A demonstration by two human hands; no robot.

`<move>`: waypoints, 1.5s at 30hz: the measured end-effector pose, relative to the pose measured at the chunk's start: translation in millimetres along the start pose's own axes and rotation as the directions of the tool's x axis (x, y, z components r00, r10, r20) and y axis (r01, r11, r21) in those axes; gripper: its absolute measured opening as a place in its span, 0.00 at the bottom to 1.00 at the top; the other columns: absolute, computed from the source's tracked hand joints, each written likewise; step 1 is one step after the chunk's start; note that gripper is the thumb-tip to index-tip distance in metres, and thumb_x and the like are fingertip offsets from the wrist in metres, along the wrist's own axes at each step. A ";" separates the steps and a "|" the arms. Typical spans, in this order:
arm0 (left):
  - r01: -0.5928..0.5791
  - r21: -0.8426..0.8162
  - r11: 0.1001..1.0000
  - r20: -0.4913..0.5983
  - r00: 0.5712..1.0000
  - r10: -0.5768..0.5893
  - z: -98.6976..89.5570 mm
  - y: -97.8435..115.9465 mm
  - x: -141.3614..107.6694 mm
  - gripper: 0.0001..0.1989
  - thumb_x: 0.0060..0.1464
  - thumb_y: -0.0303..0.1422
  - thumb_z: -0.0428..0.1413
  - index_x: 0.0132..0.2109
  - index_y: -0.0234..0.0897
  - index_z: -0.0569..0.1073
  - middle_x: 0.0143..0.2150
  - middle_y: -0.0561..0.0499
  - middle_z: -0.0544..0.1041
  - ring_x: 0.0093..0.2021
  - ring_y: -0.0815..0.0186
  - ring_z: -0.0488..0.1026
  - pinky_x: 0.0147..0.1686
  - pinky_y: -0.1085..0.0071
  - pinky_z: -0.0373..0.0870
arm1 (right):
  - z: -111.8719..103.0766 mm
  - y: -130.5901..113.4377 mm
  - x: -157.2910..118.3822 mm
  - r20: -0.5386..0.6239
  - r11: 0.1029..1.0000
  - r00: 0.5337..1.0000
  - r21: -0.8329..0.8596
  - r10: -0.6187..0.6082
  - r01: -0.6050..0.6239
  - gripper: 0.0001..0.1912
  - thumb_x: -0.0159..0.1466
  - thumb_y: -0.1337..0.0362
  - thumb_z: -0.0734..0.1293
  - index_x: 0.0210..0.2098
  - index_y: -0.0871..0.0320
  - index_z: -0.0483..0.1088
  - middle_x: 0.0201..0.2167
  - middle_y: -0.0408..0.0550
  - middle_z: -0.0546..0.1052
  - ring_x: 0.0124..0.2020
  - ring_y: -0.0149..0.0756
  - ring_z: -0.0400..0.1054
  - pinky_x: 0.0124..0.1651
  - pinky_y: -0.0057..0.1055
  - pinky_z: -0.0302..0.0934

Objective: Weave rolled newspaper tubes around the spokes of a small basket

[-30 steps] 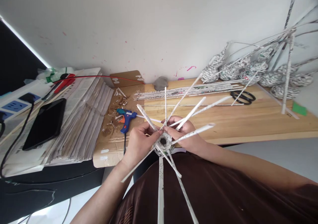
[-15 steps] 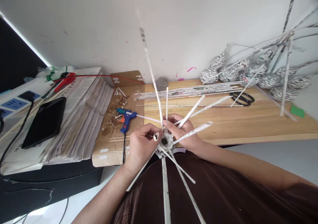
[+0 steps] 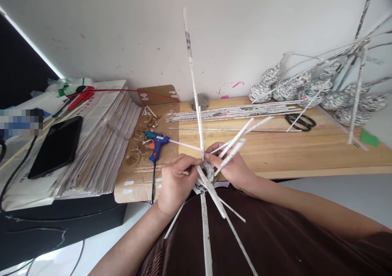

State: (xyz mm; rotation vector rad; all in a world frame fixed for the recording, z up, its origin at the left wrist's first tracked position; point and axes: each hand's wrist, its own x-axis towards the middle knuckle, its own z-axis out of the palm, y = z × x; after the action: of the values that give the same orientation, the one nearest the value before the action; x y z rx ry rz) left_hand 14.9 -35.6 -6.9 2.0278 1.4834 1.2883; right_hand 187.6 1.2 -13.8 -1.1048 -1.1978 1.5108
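Observation:
Between my hands is a small round woven newspaper piece point(image 3: 209, 170) with a dark hollow in its middle. Rolled paper tubes spread from it in several directions; one long paper tube point(image 3: 193, 78) stands nearly upright. My left hand point(image 3: 178, 180) is closed at the near left of the weave, thumb and index finger pinching at the base of the tubes. My right hand point(image 3: 232, 165) is closed on the far right side, its fingertips pinching at the foot of the upright tube. Another tube point(image 3: 216, 196) slants across the weave toward my lap. Fingers partly hide the rim.
On the wooden table lie a bundle of paper tubes point(image 3: 232, 112) and black-handled scissors point(image 3: 301, 122). A blue glue gun point(image 3: 158, 145) rests on stained cardboard point(image 3: 137, 174). At left, a phone point(image 3: 56, 145) lies on stacked newspapers point(image 3: 113, 145). Woven gourd shapes point(image 3: 284, 88) stand by the wall.
A tube that pointed up by my left hand has swung down across the weave toward my lap. The upright tube now leans less. Both hands stay at the weave.

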 end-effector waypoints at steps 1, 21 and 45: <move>-0.021 -0.008 1.000 -0.017 1.000 0.021 0.2 0.1 -0.7 0.09 0.53 0.21 0.60 0.34 0.40 0.80 0.30 0.54 0.80 0.29 0.69 0.76 0.32 0.75 0.71 | 0.8 1.6 1.5 0.000 1.000 1.000 0.022 0.005 -0.005 0.15 0.54 0.56 0.77 0.32 0.58 0.72 0.22 0.39 0.72 0.23 0.30 0.66 0.26 0.27 0.61; 0.215 -0.048 0.975 0.090 0.973 -0.210 -7.2 12.2 9.7 0.08 0.54 0.27 0.62 0.41 0.40 0.82 0.34 0.54 0.85 0.32 0.68 0.81 0.32 0.78 0.74 | 7.7 -12.1 -8.5 0.033 0.997 0.998 0.062 0.049 -0.051 0.17 0.53 0.63 0.76 0.40 0.55 0.71 0.28 0.39 0.74 0.29 0.31 0.70 0.32 0.29 0.64; 0.453 -0.417 0.788 0.205 0.891 -0.404 -0.4 -4.7 12.1 0.09 0.52 0.37 0.67 0.33 0.36 0.78 0.31 0.51 0.81 0.32 0.68 0.77 0.34 0.74 0.72 | 9.6 -23.4 -11.8 0.007 0.998 1.000 -0.055 -0.010 0.010 0.13 0.55 0.61 0.70 0.38 0.54 0.68 0.25 0.37 0.68 0.25 0.31 0.63 0.29 0.31 0.61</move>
State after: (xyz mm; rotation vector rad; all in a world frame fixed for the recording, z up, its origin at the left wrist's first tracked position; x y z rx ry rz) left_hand 12.4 -23.2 -4.2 1.3339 1.3319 1.1731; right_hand 183.3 -8.9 11.9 -1.1296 -1.2542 1.4827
